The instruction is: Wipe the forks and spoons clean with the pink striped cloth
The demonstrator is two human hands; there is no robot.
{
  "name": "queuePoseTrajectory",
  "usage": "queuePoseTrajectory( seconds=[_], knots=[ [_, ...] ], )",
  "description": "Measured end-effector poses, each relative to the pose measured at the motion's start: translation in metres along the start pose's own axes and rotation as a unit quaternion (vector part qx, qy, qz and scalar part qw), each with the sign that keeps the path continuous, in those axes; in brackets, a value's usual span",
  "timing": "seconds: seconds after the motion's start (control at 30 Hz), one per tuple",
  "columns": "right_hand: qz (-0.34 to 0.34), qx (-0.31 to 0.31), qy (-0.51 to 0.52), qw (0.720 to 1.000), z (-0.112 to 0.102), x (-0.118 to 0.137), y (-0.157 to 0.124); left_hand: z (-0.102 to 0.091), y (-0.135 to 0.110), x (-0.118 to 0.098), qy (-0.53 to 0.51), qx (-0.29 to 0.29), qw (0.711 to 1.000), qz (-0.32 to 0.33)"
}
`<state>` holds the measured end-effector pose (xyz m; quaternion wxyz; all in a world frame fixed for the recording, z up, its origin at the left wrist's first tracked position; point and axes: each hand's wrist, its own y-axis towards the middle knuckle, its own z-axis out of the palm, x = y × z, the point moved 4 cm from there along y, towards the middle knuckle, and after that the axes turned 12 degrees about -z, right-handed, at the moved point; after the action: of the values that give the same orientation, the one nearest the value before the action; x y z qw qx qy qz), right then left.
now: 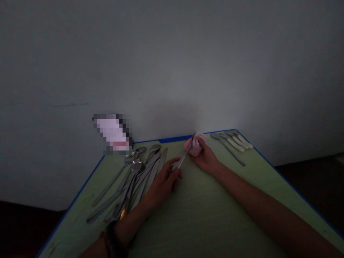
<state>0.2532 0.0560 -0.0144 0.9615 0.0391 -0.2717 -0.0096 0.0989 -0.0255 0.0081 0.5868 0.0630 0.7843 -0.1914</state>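
Note:
My left hand [163, 182] is closed on one end of a slim, pale piece of cutlery [183, 159] above the middle of the table. Its exact kind is hidden by my fingers and the cloth. A crumpled pink and white cloth [197, 143] is gripped in my right hand [206, 157], bunched around the cutlery's far end. Beside my left forearm lies a loose pile of metal cutlery [137, 179], with spoons and table knives overlapping. To the right of my right hand, a long-handled spoon [228, 149] lies next to several pieces with white handles [236, 144].
The pale green table [193, 222] has a blue edge and stands against a grey wall [172, 64]. A phone-like device [113, 132], blurred out by pixels, leans at the table's back left corner. The table drops off on both sides.

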Motion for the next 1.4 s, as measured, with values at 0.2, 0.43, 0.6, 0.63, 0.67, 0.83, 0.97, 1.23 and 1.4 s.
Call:
queuePoseTrajectory(
  seconds=[0.2,0.43,0.6,0.63,0.67,0.83,0.97,1.23,1.4],
  knots=[
    [0.034,0.019,0.007,0.999,0.003,-0.002,-0.002,0.001,-0.003,-0.002,-0.001,0.027,0.999,0.017],
    [0.059,0.056,-0.064,0.995,0.009,-0.005,-0.008,0.003,-0.009,-0.007,0.1,0.086,0.989,0.063],
    [0.05,0.005,-0.019,0.999,0.004,-0.006,-0.005,0.002,-0.009,-0.006,0.123,0.098,0.985,0.064],
    [0.041,-0.009,0.001,0.999,0.002,-0.005,-0.003,0.003,-0.009,-0.006,0.12,0.1,0.986,0.062],
    [0.037,-0.018,0.016,0.999,0.001,-0.005,-0.002,0.003,-0.009,-0.006,0.116,0.103,0.986,0.061],
    [0.061,0.0,0.061,0.996,0.005,0.0,-0.002,0.004,-0.009,-0.006,0.098,0.122,0.986,0.06],
    [0.069,0.013,0.098,0.993,0.008,0.003,-0.004,0.004,-0.009,-0.005,0.123,0.115,0.985,0.05],
    [0.084,0.012,0.027,0.996,0.001,-0.005,-0.002,0.007,-0.011,-0.008,0.167,0.109,0.978,0.056],
    [0.085,0.022,0.018,0.996,0.004,-0.005,-0.002,0.007,-0.01,-0.008,0.193,0.089,0.976,0.053]
  ],
)
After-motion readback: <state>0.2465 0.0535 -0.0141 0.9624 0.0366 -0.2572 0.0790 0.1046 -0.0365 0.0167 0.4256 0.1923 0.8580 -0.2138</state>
